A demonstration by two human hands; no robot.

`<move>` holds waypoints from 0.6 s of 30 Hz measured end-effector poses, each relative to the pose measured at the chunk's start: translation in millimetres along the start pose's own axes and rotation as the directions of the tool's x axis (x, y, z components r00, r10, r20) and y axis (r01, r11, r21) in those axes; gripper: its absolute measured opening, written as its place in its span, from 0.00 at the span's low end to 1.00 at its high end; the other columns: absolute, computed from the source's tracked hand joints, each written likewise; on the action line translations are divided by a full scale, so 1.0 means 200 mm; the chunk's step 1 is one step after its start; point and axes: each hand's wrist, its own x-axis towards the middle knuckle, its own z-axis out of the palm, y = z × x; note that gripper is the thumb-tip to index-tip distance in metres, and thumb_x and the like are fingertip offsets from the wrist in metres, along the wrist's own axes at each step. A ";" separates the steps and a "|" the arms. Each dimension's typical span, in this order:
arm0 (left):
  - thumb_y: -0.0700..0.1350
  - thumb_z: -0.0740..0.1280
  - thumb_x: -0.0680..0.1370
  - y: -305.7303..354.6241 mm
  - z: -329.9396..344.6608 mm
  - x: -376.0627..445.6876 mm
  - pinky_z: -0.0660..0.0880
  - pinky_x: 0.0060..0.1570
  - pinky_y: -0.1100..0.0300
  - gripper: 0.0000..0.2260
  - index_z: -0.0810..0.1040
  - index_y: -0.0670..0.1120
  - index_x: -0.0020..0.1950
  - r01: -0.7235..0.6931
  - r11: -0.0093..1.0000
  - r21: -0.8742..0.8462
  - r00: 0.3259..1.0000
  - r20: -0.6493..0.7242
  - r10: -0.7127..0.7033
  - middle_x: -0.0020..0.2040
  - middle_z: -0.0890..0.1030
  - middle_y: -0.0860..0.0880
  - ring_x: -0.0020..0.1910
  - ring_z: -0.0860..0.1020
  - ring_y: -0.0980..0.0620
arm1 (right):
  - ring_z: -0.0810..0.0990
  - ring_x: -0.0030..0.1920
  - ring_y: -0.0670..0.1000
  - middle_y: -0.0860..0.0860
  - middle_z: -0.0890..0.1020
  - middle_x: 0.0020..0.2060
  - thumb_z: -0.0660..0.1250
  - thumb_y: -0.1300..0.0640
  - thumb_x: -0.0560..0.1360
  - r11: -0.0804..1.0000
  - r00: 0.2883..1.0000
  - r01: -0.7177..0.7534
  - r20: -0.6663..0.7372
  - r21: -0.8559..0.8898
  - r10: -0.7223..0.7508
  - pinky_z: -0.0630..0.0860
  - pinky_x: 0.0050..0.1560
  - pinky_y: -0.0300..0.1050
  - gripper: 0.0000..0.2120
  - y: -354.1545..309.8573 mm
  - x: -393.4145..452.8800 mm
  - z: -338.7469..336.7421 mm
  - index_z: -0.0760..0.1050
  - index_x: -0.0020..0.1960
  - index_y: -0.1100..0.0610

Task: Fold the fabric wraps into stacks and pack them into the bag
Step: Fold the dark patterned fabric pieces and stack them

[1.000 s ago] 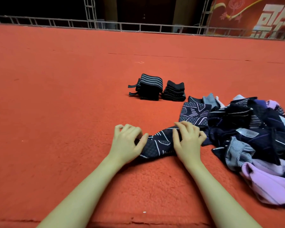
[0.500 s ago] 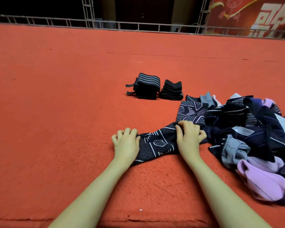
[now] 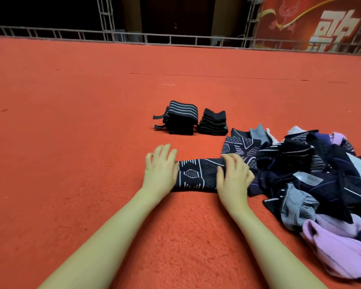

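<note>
Red carpet (image 3: 92, 142) grips fabric: both my hands, left hand (image 3: 159, 171) and right hand (image 3: 233, 180), lie flat-fingered on the patterned wrap (image 3: 196, 176); smoothing unevenly could skew it.

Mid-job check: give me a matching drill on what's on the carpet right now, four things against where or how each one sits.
Things:
1. striped stack
2. plain black stack
3. patterned wrap
4. loose pile

Places or states:
A. unsorted heap at the right of the view
B. flat on the carpet under both hands
C. far folded stack, on the left of the pair
D. far folded stack, on the right of the pair

Pairs: 1-C, 2-D, 3-B, 4-A
</note>
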 end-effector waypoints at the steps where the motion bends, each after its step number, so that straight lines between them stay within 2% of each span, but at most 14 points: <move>1: 0.50 0.59 0.73 0.03 0.02 -0.04 0.69 0.52 0.51 0.16 0.80 0.45 0.54 -0.036 0.999 -0.024 0.999 0.027 0.037 0.58 0.79 0.45 0.58 0.75 0.45 | 0.69 0.57 0.50 0.52 0.77 0.58 0.57 0.52 0.74 0.995 0.995 0.100 0.030 -0.017 -0.099 0.58 0.54 0.48 0.16 0.00 -0.02 0.01 0.75 0.59 0.54; 3: 0.52 0.55 0.74 0.06 0.04 -0.13 0.70 0.54 0.51 0.19 0.81 0.45 0.53 -0.069 0.997 -0.043 0.992 0.104 0.074 0.57 0.81 0.47 0.58 0.78 0.46 | 0.70 0.57 0.47 0.49 0.79 0.57 0.56 0.52 0.74 0.972 0.970 0.230 0.093 -0.052 -0.225 0.57 0.52 0.48 0.17 0.01 -0.05 0.02 0.77 0.58 0.53; 4: 0.53 0.55 0.74 0.05 0.05 -0.16 0.69 0.54 0.51 0.20 0.81 0.44 0.53 -0.053 0.998 -0.042 0.988 0.145 0.058 0.56 0.81 0.47 0.58 0.78 0.46 | 0.70 0.57 0.47 0.48 0.79 0.57 0.56 0.51 0.74 0.967 0.965 0.244 0.117 -0.067 -0.235 0.57 0.51 0.48 0.17 0.02 -0.06 0.03 0.77 0.58 0.53; 7: 0.53 0.58 0.76 0.00 0.07 -0.22 0.70 0.55 0.46 0.19 0.81 0.44 0.56 0.071 0.997 -0.032 0.976 0.207 -0.063 0.56 0.81 0.47 0.59 0.78 0.47 | 0.69 0.58 0.48 0.48 0.79 0.59 0.56 0.51 0.73 0.968 0.969 0.198 0.177 -0.152 -0.170 0.57 0.52 0.49 0.20 0.08 -0.07 0.03 0.77 0.60 0.54; 9: 0.52 0.63 0.77 -0.03 0.08 -0.23 0.69 0.56 0.43 0.17 0.79 0.44 0.59 0.113 0.992 -0.052 0.969 0.228 -0.098 0.56 0.81 0.47 0.59 0.77 0.46 | 0.71 0.57 0.51 0.48 0.80 0.58 0.60 0.52 0.73 0.962 0.963 0.182 0.233 -0.204 -0.133 0.56 0.52 0.50 0.18 0.11 -0.07 0.05 0.77 0.60 0.54; 12: 0.47 0.70 0.74 -0.04 0.09 -0.23 0.70 0.50 0.43 0.10 0.81 0.45 0.53 0.131 0.989 -0.067 0.973 0.200 -0.116 0.48 0.81 0.47 0.51 0.79 0.44 | 0.76 0.52 0.56 0.47 0.81 0.49 0.66 0.54 0.71 0.969 0.963 0.150 0.252 -0.197 -0.097 0.55 0.49 0.48 0.10 0.13 -0.07 0.06 0.80 0.51 0.52; 14: 0.44 0.71 0.73 -0.06 0.10 -0.22 0.70 0.47 0.45 0.05 0.81 0.45 0.47 0.149 0.986 -0.068 0.974 0.183 -0.134 0.46 0.80 0.48 0.47 0.79 0.43 | 0.76 0.50 0.56 0.46 0.80 0.44 0.70 0.57 0.71 0.973 0.968 0.128 0.240 -0.191 -0.081 0.54 0.48 0.48 0.03 0.13 -0.07 0.06 0.80 0.45 0.51; 16: 0.43 0.71 0.73 -0.07 0.12 -0.21 0.67 0.47 0.47 0.03 0.80 0.45 0.45 0.178 0.979 -0.097 0.968 0.198 -0.157 0.45 0.79 0.48 0.47 0.77 0.42 | 0.74 0.52 0.56 0.46 0.79 0.44 0.70 0.58 0.72 0.977 0.959 0.084 0.284 -0.197 -0.025 0.53 0.49 0.49 0.02 0.12 -0.06 0.06 0.79 0.44 0.52; 18: 0.44 0.67 0.76 -0.09 0.14 -0.20 0.61 0.48 0.49 0.03 0.78 0.46 0.46 0.194 0.973 -0.127 0.968 0.185 -0.169 0.46 0.78 0.48 0.49 0.75 0.43 | 0.73 0.52 0.57 0.48 0.78 0.45 0.68 0.58 0.74 0.976 0.953 0.053 0.304 -0.212 0.014 0.53 0.50 0.49 0.01 0.12 -0.06 0.06 0.77 0.44 0.54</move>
